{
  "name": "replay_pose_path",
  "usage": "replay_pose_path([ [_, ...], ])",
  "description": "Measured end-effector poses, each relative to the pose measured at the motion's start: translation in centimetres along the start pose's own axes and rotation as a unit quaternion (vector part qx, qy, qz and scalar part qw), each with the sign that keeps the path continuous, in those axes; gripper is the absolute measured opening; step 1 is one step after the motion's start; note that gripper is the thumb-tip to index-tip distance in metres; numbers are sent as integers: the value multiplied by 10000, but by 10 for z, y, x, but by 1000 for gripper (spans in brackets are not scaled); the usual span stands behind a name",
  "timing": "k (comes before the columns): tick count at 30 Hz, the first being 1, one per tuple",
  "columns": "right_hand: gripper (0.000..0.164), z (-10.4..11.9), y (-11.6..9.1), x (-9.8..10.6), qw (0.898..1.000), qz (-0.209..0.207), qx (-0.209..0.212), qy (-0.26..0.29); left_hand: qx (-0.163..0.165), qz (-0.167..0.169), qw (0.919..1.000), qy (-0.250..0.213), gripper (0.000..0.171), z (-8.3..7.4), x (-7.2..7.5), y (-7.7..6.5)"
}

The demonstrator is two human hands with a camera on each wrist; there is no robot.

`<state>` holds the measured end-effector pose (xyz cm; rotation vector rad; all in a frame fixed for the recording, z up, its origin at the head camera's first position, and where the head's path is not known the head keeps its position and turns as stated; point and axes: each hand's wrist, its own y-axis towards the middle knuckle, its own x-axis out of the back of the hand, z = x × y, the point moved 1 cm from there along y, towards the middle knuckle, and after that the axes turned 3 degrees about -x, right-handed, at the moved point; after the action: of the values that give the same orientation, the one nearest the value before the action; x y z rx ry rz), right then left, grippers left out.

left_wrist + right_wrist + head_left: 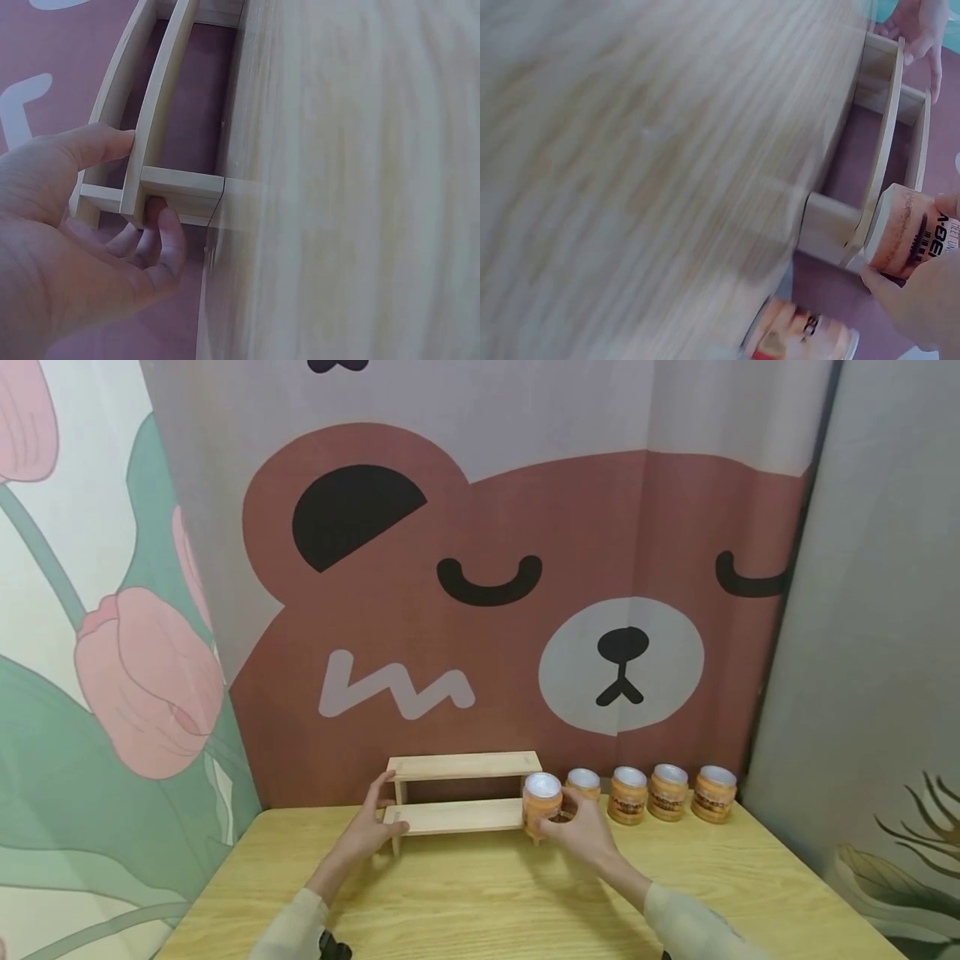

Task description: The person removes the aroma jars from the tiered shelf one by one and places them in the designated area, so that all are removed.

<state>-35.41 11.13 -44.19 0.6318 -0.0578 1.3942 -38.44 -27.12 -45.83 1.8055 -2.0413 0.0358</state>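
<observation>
A two-tier wooden shelf (457,817) stands at the back of the table. My left hand (367,833) grips its left end; in the left wrist view the thumb lies on the lower board (154,112) and the fingers curl beneath it. My right hand (583,833) holds an orange jar (542,806) with a white lid by its side, at the right end of the lower board. In the right wrist view that jar (907,232) is upright relative to the board, its base right at the board's surface. Part of its label is hidden by the fingers.
Several similar jars stand to the right: one jar (582,781) partly behind my right hand, then a jar (628,797), another jar (668,795) and an outermost jar (714,796). Behind the table (480,902) hangs a curtain (495,668) printed with a bear.
</observation>
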Motion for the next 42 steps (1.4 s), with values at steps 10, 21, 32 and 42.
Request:
replay_pose_path([
  [10, 57, -15, -7, 35, 9985, -293, 134, -432, 23, -6, 10000, -39, 97, 0, 0, -2],
  [21, 72, -37, -5, 58, 9952, -432, -159, -862, 68, -141, 9999, 35, 98, 4, 7, -4],
  [32, 60, -62, 1, 70, 9949, -560, -395, -736, 114, -117, 9998, 87, 97, 2, 5, -7],
  [42, 63, -79, 5, 79, 9928, -503, -1060, -258, 81, -97, 9999, 31, 97, 1, 1, -4],
])
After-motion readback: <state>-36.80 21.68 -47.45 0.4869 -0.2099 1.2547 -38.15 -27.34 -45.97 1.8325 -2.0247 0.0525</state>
